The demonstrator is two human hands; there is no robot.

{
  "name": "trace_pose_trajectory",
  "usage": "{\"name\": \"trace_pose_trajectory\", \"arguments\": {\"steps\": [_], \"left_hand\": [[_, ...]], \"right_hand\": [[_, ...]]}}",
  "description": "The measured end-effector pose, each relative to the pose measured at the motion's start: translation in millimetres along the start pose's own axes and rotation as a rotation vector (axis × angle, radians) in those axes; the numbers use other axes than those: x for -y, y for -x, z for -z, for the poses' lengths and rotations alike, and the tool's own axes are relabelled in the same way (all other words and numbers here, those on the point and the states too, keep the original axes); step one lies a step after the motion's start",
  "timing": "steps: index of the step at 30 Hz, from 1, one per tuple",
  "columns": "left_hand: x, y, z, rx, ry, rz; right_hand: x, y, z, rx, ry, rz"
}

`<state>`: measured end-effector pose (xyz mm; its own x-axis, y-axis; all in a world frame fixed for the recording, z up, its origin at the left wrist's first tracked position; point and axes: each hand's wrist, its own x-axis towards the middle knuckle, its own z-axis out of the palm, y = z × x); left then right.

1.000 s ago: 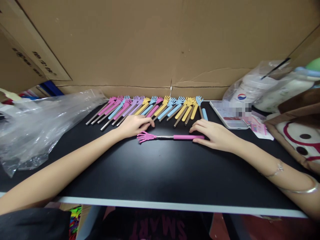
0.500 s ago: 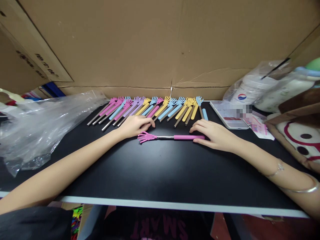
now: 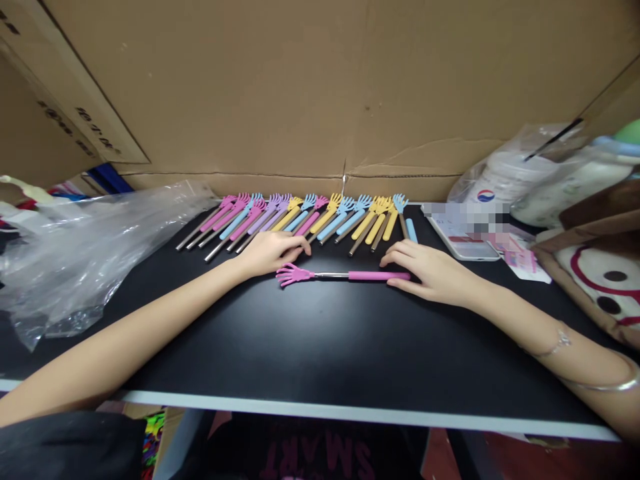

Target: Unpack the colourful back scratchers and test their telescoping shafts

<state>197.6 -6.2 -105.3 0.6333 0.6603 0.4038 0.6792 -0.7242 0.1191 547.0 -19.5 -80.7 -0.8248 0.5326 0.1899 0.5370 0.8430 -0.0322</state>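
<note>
A pink back scratcher with a hand-shaped head and a metal rod lies crosswise on the black table. My left hand rests just behind its pink head, fingers loosely bent, with nothing seen in them. At the handle end is my right hand; its fingers are apart and the thumb lies by the handle tip, perhaps touching it. Behind both hands spreads a row of several back scratchers in pink, blue, purple and yellow, heads toward the back. My left hand hides the lower ends of some.
Clear plastic bags lie on the left. To the right are a phone, a pink-and-white paper, a bagged cup and a brown bag with a cartoon face. A cardboard wall closes the back.
The view has shifted very slightly. Both hands and the pink back scratcher stay where they were.
</note>
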Motion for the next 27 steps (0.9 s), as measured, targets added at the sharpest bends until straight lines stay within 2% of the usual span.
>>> {"name": "trace_pose_trajectory", "arguments": {"steps": [27], "left_hand": [[-2.8, -0.8, 3.8, 0.002, -0.017, -0.020]], "right_hand": [[2.6, -0.5, 2.9, -0.010, -0.016, 0.004]]}}
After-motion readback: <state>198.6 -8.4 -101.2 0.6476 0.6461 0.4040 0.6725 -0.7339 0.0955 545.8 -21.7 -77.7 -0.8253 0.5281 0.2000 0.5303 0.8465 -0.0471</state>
